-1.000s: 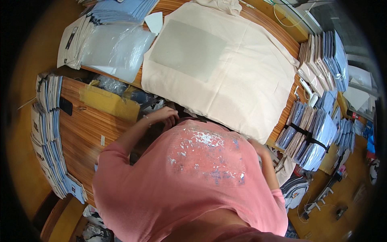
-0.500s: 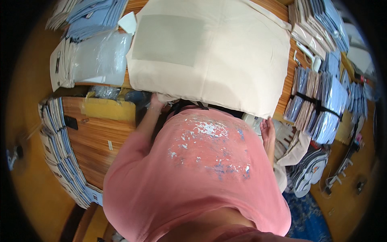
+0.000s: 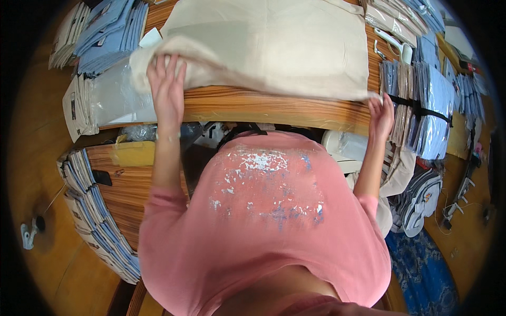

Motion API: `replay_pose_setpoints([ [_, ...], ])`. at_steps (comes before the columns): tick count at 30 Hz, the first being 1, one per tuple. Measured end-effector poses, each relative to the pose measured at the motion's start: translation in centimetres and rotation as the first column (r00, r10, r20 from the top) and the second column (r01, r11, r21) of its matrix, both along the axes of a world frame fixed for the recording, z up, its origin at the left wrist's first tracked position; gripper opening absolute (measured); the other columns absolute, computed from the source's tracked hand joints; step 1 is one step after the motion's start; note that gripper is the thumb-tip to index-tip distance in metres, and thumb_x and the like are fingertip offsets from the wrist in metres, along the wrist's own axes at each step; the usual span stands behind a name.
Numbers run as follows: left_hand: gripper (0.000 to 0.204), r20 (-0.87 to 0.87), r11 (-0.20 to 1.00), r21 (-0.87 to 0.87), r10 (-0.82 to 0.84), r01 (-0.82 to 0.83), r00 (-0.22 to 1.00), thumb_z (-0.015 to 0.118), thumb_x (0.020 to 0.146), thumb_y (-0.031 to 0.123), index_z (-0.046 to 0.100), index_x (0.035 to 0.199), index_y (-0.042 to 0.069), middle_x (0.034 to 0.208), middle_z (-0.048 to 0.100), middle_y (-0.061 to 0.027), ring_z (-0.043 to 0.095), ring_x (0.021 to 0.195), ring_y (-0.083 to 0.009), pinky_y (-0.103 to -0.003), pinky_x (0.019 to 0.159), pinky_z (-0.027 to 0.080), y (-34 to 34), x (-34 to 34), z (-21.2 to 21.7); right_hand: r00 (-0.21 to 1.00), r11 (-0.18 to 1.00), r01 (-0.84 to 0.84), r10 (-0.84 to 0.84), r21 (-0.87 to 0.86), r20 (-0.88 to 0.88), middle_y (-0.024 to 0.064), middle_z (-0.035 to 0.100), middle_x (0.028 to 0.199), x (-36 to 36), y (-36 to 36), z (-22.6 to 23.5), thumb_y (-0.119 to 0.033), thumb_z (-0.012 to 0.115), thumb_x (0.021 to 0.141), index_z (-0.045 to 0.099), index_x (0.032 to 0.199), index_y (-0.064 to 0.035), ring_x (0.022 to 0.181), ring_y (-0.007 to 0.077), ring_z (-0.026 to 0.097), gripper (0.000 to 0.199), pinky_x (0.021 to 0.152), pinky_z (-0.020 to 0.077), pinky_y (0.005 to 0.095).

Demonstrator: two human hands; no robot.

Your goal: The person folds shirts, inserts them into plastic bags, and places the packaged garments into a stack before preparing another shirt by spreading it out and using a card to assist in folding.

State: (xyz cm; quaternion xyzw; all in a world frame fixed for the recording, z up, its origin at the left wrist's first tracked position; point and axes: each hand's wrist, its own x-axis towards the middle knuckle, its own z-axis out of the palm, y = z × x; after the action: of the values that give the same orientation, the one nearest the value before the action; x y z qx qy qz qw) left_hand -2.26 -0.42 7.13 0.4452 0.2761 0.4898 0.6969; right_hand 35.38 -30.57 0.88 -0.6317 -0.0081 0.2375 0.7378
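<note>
- Hiding much of the lower view, the person's pink shirt [image 3: 263, 221] covers whatever lies under the table's near edge; only scraps of dark and pale things show in the gap above the collar, too jumbled to name.
- The top of the cream cloth [image 3: 274, 42] runs off the upper rim of the view, so its full shape cannot be told.
- The cloth lies spread flat across the striped wooden table [image 3: 263, 108], plain and unprinted; its near left corner is bunched into a thick roll, and its near edge runs as a thin fold to the right.
- The left hand [image 3: 167, 89] rests on that bunched corner, fingers spread wide and pressed flat on the fabric.
- The right hand [image 3: 380, 113] sits at the cloth's near right corner, fingers slightly curled at the hem; whether they pinch it I cannot tell.
- A clear plastic bag [image 3: 110, 97] lies just left of the left hand, partly under the cloth.
- Stacks of blue and white packets [image 3: 108, 29] sit at the upper left.
- Strapped bundles of packets [image 3: 421, 105] stand just beyond the right hand.
- More packet rows [image 3: 97, 221] line a lower wooden shelf on the left.
</note>
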Motion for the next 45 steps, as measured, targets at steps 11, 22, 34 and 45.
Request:
replay_pose_setpoints([
  [11, 0.024, -0.788, 0.445, 0.6, 0.188, 0.665, 0.586, 0.056, 0.085, 0.015, 0.057, 0.103, 0.0, 0.113, 0.055, -0.0144, 0.05, 0.106, -0.0305, -0.037, 0.096, 0.036, 9.0, 11.1, -10.6, 0.877, 0.858, -0.248, 0.396, -0.451, 0.272, 0.0101, 0.067, 0.087, 7.8, 7.3, -3.0, -0.012, 0.051, 0.09, 0.057, 0.104, -0.0004, 0.074, 0.015, 0.066, 0.019, 0.062, 0.05, 0.0243],
  [22, 0.022, -0.811, 0.437, 0.584, 0.347, 0.685, 0.47, 0.054, 0.087, 0.016, 0.057, 0.104, 0.002, 0.107, 0.059, -0.0126, 0.052, 0.108, -0.0295, -0.044, 0.098, 0.034, 9.9, 11.5, -14.2, 0.412, 0.636, 0.38, 0.535, -0.672, 0.738, 0.0197, 0.057, 0.114, 7.2, 12.2, -6.5, -0.02, 0.054, 0.086, 0.052, 0.12, -0.003, 0.105, 0.0269, 0.056, 0.038, 0.085, 0.0443, 0.0387],
  [34, 0.023, -0.825, 0.429, 0.56, 0.37, 0.709, 0.427, 0.055, 0.086, 0.016, 0.058, 0.108, 0.009, 0.112, 0.057, -0.0093, 0.049, 0.112, -0.0253, -0.044, 0.1, 0.032, 2.9, 8.0, -14.8, 0.425, 0.356, 0.19, 0.81, -0.915, 0.404, 0.0146, 0.025, 0.145, -1.9, 0.4, -8.4, -0.034, 0.05, 0.085, 0.029, 0.14, -0.013, 0.135, 0.0289, 0.021, 0.062, 0.107, 0.0103, 0.0553],
  [45, 0.025, -0.675, 0.763, 0.647, 0.583, -0.018, 0.452, 0.059, 0.083, 0.014, 0.051, 0.101, -0.001, 0.102, 0.052, -0.0159, 0.05, 0.096, -0.03, -0.04, 0.086, 0.04, 6.1, -2.3, -10.7, 0.175, 0.478, -0.653, 0.85, -0.588, 0.496, 0.0173, 0.06, 0.097, -13.8, 23.5, -0.6, -0.009, 0.058, 0.077, 0.061, 0.102, -0.0028, 0.089, 0.0293, 0.058, 0.026, 0.079, 0.0462, 0.0375],
])
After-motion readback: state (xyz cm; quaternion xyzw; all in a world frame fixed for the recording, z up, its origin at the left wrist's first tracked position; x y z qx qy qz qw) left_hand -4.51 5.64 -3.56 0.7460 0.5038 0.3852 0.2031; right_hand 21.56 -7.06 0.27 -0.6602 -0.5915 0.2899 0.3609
